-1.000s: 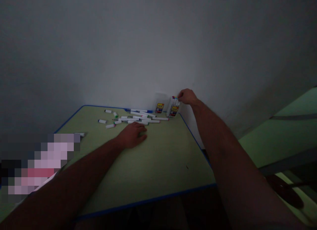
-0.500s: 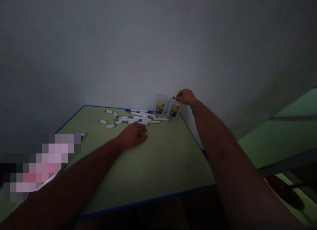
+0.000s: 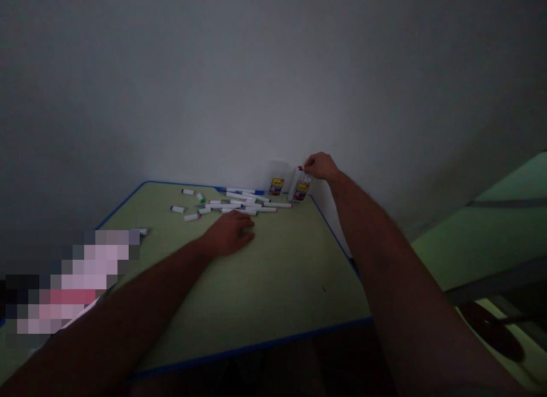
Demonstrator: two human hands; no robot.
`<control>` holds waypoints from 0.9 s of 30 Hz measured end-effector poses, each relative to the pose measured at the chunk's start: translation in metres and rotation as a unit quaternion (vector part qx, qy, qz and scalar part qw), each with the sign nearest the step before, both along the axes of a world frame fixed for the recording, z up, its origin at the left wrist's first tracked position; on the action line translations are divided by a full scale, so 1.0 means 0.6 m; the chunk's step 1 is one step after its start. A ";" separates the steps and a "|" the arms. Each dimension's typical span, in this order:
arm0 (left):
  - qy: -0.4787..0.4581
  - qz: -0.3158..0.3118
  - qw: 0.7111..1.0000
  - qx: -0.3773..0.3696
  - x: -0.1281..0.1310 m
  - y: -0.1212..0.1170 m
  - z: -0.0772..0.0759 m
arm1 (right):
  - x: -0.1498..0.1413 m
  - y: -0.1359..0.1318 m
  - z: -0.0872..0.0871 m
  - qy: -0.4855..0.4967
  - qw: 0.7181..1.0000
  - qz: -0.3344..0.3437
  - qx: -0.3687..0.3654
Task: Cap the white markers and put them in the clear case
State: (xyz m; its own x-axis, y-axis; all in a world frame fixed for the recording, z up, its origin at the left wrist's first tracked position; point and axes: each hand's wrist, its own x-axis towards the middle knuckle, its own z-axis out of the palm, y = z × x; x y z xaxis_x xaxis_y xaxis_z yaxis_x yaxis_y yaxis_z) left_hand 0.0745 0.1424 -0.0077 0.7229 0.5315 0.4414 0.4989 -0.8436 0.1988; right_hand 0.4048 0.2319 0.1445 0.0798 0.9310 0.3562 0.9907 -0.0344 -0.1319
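Observation:
My right hand [image 3: 321, 166] is closed in a pinch at the top of a clear plastic case [image 3: 302, 191] standing upright at the table's back right corner. Coloured marker ends [image 3: 301, 168] show at the case's mouth, right by the fingertips; the pinched marker is mostly hidden. Palm down on the table lies my left hand [image 3: 228, 233], its fingers apart, holding nothing. Its fingertips are close to a loose pile of white markers [image 3: 245, 203] with coloured ends. A second clear case [image 3: 277, 183] with a yellow label stands left of the first, against the wall.
Several short white caps [image 3: 178, 209] lie left of the pile. The pale green table [image 3: 273, 294] has a blue edge and meets a grey wall [image 3: 256, 89]. A blurred-out pinkish object [image 3: 85, 283] is at the left. A small dark mark [image 3: 324, 289] is on the tabletop.
My right fingertips have shifted slightly left over the coloured marker ends at the case's top. My left hand and the loose markers have stayed in place.

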 end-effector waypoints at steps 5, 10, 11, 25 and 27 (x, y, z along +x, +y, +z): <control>0.001 -0.004 1.000 0.009 -0.001 0.001 -0.001 | -0.002 -0.001 0.001 0.001 1.000 -0.004 -0.005; 0.000 -0.005 1.000 0.012 0.000 0.003 -0.003 | -0.002 -0.001 0.001 0.000 1.000 -0.012 -0.006; -0.001 -0.004 1.000 0.013 0.000 0.003 -0.004 | -0.003 -0.001 0.001 0.000 1.000 -0.012 -0.006; -0.004 -0.009 1.000 0.003 0.000 0.001 0.000 | -0.004 0.001 0.000 -0.026 1.000 -0.007 -0.013; -0.005 -0.009 1.000 0.000 0.000 0.000 0.001 | -0.004 0.002 -0.001 -0.022 1.000 -0.008 -0.010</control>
State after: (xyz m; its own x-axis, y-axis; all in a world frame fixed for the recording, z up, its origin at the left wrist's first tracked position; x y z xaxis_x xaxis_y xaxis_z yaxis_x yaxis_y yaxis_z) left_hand 0.0747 0.1426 -0.0074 0.7284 0.5180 0.4485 0.4816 -0.8526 0.2025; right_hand 0.4026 0.2331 0.1440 0.0804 0.9369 0.3404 0.9947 -0.0535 -0.0879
